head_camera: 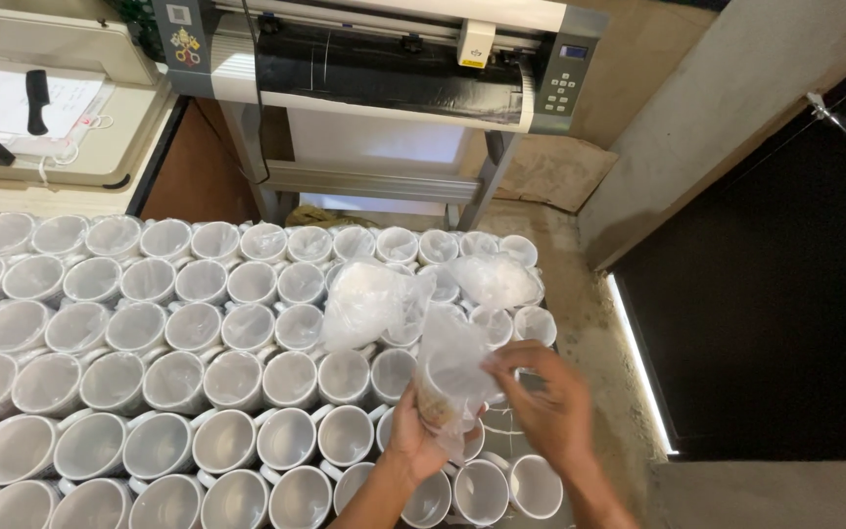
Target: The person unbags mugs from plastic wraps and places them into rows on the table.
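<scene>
Head cam looks down on a big block of white mugs (164, 382), packed rim to rim in rows, most w/ clear plastic over the mouths; it fills the left and centre of the view. Behind it stands a wide grey and black vinyl cutter (384, 59) on a stand, w/ a beige machine (61, 108) to its left carrying papers and a black comb (37, 101). At right, a grey wall (727, 98) and a dark opening (775, 294). Two loose clear bags (369, 304) lie on top of the mugs near the far right corner of the block.

Left hand (413, 436) grips a mug in a clear plastic bag (446, 382) from below, fingers wrapped round its base, held just above the front right rows. Right hand (545, 397) pinches the bag's upper edge, fingers closed on the plastic.
</scene>
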